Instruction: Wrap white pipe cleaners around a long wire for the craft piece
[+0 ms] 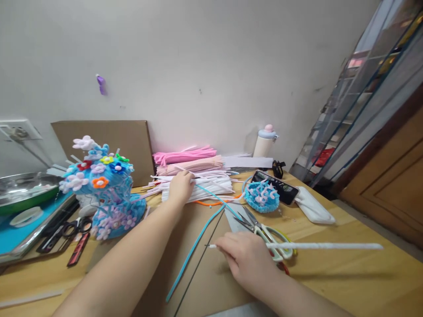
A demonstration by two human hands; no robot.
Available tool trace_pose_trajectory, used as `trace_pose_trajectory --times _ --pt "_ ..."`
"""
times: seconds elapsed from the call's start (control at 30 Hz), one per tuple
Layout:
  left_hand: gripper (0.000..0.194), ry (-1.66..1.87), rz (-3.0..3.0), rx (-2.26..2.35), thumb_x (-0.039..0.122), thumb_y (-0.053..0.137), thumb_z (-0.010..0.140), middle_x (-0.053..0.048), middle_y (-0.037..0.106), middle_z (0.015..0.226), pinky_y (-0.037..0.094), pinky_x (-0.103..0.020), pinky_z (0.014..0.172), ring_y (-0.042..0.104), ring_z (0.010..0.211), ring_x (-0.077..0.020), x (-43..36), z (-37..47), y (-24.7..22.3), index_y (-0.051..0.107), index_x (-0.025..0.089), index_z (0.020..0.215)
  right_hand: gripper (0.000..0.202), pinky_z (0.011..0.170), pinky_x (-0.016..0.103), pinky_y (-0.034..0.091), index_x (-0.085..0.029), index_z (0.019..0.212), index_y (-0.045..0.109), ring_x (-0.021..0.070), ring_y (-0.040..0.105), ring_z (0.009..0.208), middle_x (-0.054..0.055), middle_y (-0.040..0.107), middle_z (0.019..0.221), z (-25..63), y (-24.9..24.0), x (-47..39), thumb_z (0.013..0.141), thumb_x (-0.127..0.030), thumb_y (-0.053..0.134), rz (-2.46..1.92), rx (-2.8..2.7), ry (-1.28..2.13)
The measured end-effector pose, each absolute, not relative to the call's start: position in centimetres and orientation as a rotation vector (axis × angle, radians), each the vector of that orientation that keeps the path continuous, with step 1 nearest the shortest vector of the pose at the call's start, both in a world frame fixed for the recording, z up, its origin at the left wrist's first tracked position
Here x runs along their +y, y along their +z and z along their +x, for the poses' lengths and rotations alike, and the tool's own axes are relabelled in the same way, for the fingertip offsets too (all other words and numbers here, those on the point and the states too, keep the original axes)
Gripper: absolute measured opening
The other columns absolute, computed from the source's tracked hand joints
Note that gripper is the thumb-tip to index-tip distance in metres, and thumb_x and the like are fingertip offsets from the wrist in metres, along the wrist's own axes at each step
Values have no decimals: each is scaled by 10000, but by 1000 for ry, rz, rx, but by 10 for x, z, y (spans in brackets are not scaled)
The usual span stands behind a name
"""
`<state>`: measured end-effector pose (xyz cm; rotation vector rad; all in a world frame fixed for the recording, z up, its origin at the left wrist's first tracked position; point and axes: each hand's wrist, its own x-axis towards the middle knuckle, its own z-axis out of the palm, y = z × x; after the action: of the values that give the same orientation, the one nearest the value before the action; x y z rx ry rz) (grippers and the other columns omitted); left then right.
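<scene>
My right hand [247, 259] is closed around a white pipe cleaner [343, 246]. Its long end sticks out to the right, and a short tip with dark wire shows left of my fingers. Over the pile of white pipe cleaners [214, 187] my left hand [182, 187] has its fingers curled, with a pale pipe cleaner [180, 168] poking out beside them; the fingertips are partly hidden. A bent blue pipe cleaner [194, 246] lies between my arms on the brown board [205, 273]. Scissors [257, 226] rest just beyond my right hand, partly covered by it.
At left stands a blue flower-covered pipe cleaner piece [99, 185], near black scissors [77, 226] and a metal bowl [29, 189]. A small blue basket [261, 197], phone [287, 191], white power bank [315, 205] and bottle [263, 143] are at right. Pink bundles [185, 156] lie by the wall.
</scene>
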<state>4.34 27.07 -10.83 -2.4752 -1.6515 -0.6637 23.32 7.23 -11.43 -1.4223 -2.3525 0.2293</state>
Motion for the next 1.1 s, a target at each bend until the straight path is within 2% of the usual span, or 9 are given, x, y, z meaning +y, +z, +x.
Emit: trace_pose_trajectory --times 0.33,0.63,0.8,0.9,1.0,1.1 --pt "271 -465 -2550 -1531 312 544 893 -81 597 1150 508 -422 843 598 986 -205 281 44 -111 576 167 1119 194 631 275 283 -240 868 649 151 591 745 -13 654 756 237 -113 78 874 -147 479 -1386 -2294 290" --pt "223 -617 -2508 -1457 308 534 900 -66 626 1069 525 -378 789 616 906 -175 267 44 -96 600 160 1052 182 633 262 309 -231 858 658 150 610 748 -1 685 774 237 -114 78 880 -170 488 -1378 -2267 255" --pt "163 -806 -2403 -1373 245 490 913 -51 662 929 498 -326 730 622 839 -170 253 52 -72 621 154 948 186 641 258 330 -228 865 664 156 626 776 7 701 812 237 -112 80 887 -192 483 -1393 -2274 270" --pt "224 -907 -2357 -1275 187 401 925 -67 678 854 446 -288 677 624 807 -186 240 58 -46 624 177 930 187 632 257 330 -237 859 666 157 629 776 0 703 815 238 -112 81 884 -195 486 -1419 -2278 252" --pt "236 -943 -2376 -1131 210 389 924 -70 673 833 415 -283 669 613 782 -191 210 65 -18 624 192 904 192 629 250 337 -236 859 669 158 628 765 4 705 809 238 -114 83 867 -174 487 -1437 -2267 237" --pt "158 -937 -2479 -954 260 463 898 -37 666 806 412 -270 683 604 789 -179 152 69 2 615 222 919 207 620 251 333 -232 852 673 159 621 744 11 703 785 239 -115 85 872 -173 476 -1452 -2229 185"
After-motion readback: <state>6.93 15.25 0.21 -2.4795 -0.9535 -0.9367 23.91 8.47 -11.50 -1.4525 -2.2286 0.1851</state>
